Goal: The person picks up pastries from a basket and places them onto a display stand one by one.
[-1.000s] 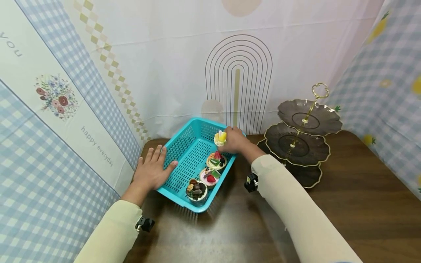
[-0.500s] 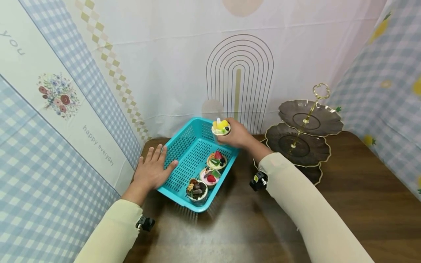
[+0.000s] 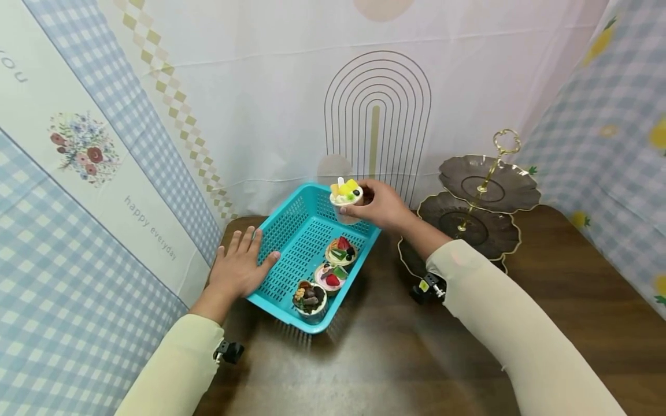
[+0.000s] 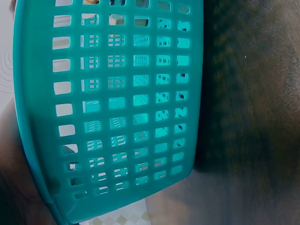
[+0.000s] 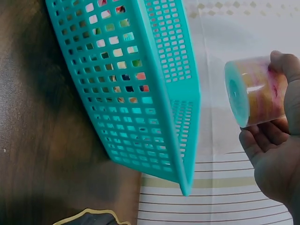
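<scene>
My right hand (image 3: 382,205) grips a clear dessert cup (image 3: 346,199) topped with yellow fruit pieces and cream, held above the far right corner of the turquoise basket (image 3: 283,242). The right wrist view shows the cup's layered side (image 5: 262,91) between thumb and fingers, apart from the basket. My left hand (image 3: 239,263) lies with spread fingers on the basket's left rim. Along the basket's right side are three more dessert cups: one with strawberry and kiwi (image 3: 340,251), a pink one (image 3: 331,278) and a chocolate one (image 3: 310,299).
To the right stands a three-tier dark scalloped stand (image 3: 481,190) with gold edges and a gold ring handle; my right forearm overlaps its lower tiers. The wooden table (image 3: 380,346) meets a white cloth backdrop (image 3: 260,115) behind the basket, with checked cloths on both sides.
My right hand has lifted the yellow-topped cup up from the basket's far right corner, and the cup now shows more fully. The left hand and the basket have stayed in place.
</scene>
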